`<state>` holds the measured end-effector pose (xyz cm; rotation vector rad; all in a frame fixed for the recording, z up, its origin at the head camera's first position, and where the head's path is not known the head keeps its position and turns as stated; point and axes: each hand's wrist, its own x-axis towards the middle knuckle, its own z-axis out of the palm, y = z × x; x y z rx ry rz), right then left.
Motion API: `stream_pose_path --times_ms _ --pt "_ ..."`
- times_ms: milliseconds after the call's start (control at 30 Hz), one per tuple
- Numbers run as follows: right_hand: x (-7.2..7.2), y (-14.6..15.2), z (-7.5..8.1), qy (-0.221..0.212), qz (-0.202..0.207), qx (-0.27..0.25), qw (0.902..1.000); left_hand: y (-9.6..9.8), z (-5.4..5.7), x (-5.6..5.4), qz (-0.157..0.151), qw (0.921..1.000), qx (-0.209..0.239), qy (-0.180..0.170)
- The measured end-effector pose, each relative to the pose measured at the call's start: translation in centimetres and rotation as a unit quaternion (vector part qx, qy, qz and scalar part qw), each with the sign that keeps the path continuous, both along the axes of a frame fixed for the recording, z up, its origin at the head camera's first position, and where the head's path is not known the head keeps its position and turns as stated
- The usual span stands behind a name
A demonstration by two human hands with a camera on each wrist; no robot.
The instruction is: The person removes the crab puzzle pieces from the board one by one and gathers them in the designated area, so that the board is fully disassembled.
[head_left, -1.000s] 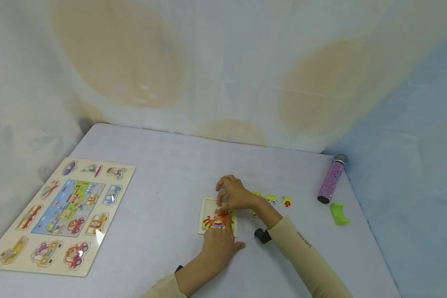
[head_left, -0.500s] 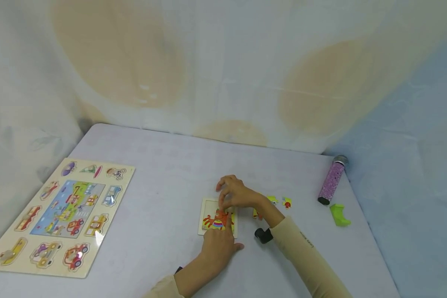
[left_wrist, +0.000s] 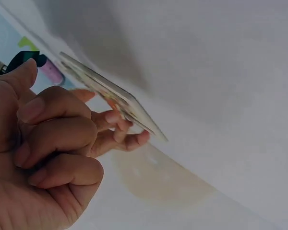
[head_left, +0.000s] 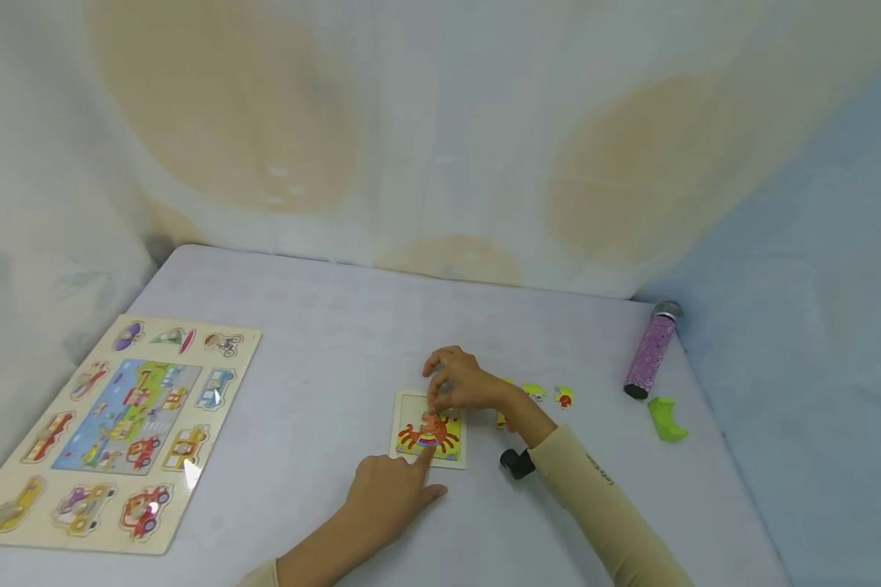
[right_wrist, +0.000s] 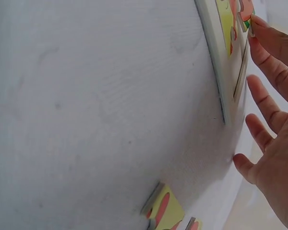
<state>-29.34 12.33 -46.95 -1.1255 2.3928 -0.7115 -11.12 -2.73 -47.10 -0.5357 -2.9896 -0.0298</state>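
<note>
A small wooden puzzle tray (head_left: 413, 405) lies mid-table, showing an orange crab-like picture on yellow with a rainbow band. Its upper part is bare wood. My right hand (head_left: 466, 385) hovers over it; thumb and index finger pinch an orange puzzle piece (right_wrist: 246, 10) against the picture's top, the other fingers spread. From below, my left hand (head_left: 386, 494) reaches in, its straight index finger touching the picture's lower edge. In the left wrist view, the other fingers (left_wrist: 62, 129) of that hand are curled with nothing in them.
Several loose yellow puzzle pieces (head_left: 533, 392) lie right of the tray, partly hidden by the right wrist. A large vehicle peg puzzle board (head_left: 213, 432) is at left. On the right are a purple glitter microphone (head_left: 650, 355) and a green curved piece (head_left: 666, 420).
My left hand has pulled back down and left, uncovering the tray's lower right; its index fingertip moved from the picture's right part to its lower edge. The right hand barely shifted.
</note>
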Motion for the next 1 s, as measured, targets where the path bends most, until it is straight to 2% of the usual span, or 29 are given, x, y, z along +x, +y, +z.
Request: stream_pose_path --times_ms 200,300,400,567,767,867,1000 --pt "-0.2 0.1 0.4 -0.02 -0.024 0.007 0.9995 -1.3 0.0 0.2 -0.028 0.9995 0.011 0.002" --pt "-0.2 0.1 0.8 -0.026 -0.02 0.006 0.9994 -1.5 -0.1 0.1 -0.028 0.9995 0.017 0.005" --pt "-0.3 0.2 1.5 -0.016 -0.02 0.001 0.9997 -1.5 -0.1 -0.1 -0.027 0.9992 0.027 0.008" --pt "-0.6 0.4 2.3 -0.01 -0.034 -0.006 0.9994 -1.5 -0.2 -0.2 -0.028 0.999 0.034 -0.005" --pt "-0.5 -0.2 1.1 -0.002 -0.034 0.0 0.9994 -1.8 -0.7 0.2 -0.022 0.9987 0.041 -0.021" --pt "0.1 -0.3 0.5 0.027 -0.048 0.009 0.9985 -1.9 -0.8 0.3 -0.026 0.9981 0.049 -0.026" --pt "1.5 -0.2 0.6 0.083 -0.052 0.037 0.9945 -2.3 -0.8 0.2 -0.03 0.998 0.05 -0.024"
